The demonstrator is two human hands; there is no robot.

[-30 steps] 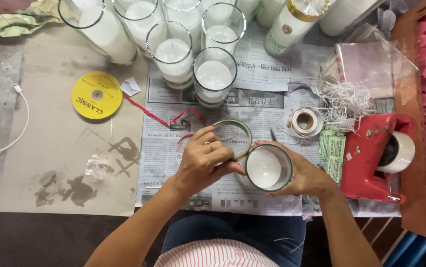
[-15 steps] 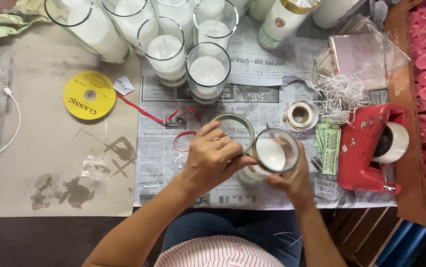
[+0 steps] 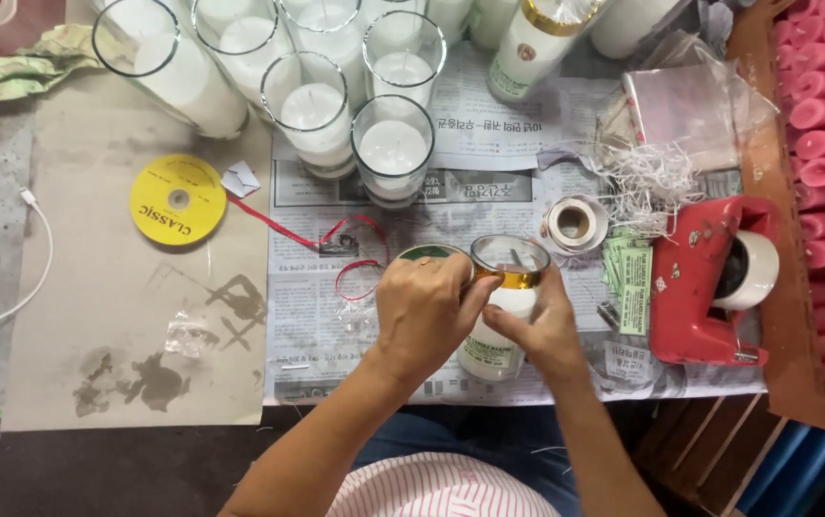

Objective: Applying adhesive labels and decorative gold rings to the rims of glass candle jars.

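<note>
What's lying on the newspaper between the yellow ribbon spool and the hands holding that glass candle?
In the head view, a red ribbon trails from the yellow spool across the newspaper toward the left hand.

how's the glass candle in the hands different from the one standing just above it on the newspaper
The held glass candle jar with a gold band is tilted, gripped by the left hand and right hand; the plain glass candle jar stands upright, untouched, on the newspaper. The held one has a gold rim band and a label; the other shows neither. Both are clear glass holding white wax.
</note>
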